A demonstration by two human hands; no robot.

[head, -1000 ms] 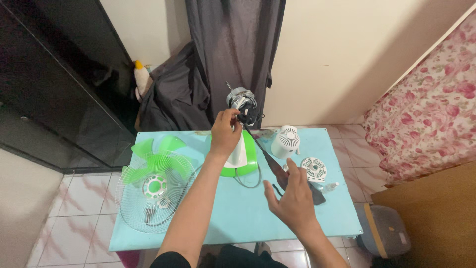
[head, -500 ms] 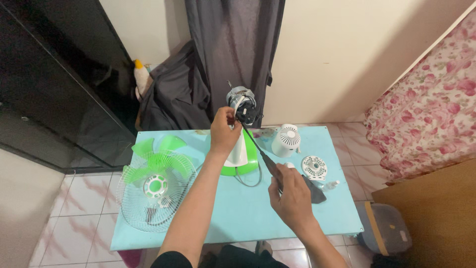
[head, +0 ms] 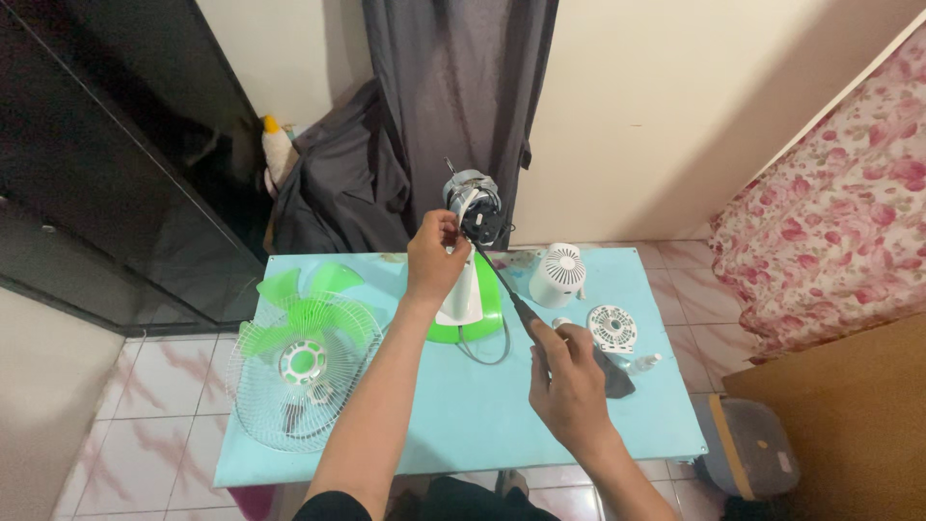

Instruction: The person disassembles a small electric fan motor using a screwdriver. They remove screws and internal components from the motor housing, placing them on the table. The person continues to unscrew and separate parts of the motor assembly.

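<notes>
A small fan stands on a light blue table (head: 405, 425), its green and white base (head: 477, 314) under a bare metal motor (head: 475, 203). My left hand (head: 434, 259) grips the white neck just below the motor. My right hand (head: 569, 381) holds the dark handle of a long screwdriver (head: 506, 289), whose shaft slants up to the motor. The screwdriver tip is at the motor's lower side.
A green fan blade (head: 304, 309) lies on a white wire grille (head: 299, 386) at the table's left. A white motor cover (head: 558, 275) and a round white vented part (head: 613, 328) sit to the right. A grey curtain (head: 453, 106) hangs behind; a floral bed (head: 830, 222) stands right.
My right hand has shifted slightly back and down along the screwdriver, now closed round its handle. My left hand stays on the fan's neck.
</notes>
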